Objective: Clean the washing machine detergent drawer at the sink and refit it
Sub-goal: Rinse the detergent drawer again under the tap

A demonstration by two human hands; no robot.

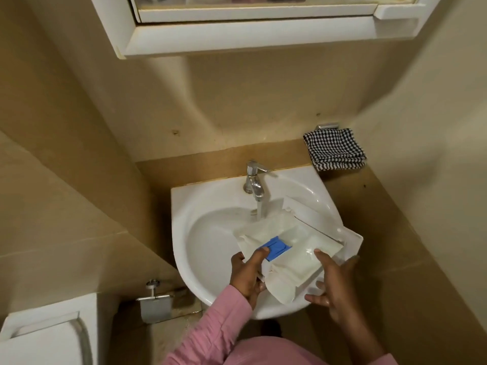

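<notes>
Beige tiled walls (79, 127) meet in a corner. High above the fingers (261, 255) hangs a white mirror cabinet (263, 35); beyond them, rightward, a checked cloth (334, 150); lower left, a paper holder (154, 306).

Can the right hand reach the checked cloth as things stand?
Probably not yet: the right hand holds the detergent drawer with the left hand. Nothing blocks the way to the checked cloth, though.
</notes>
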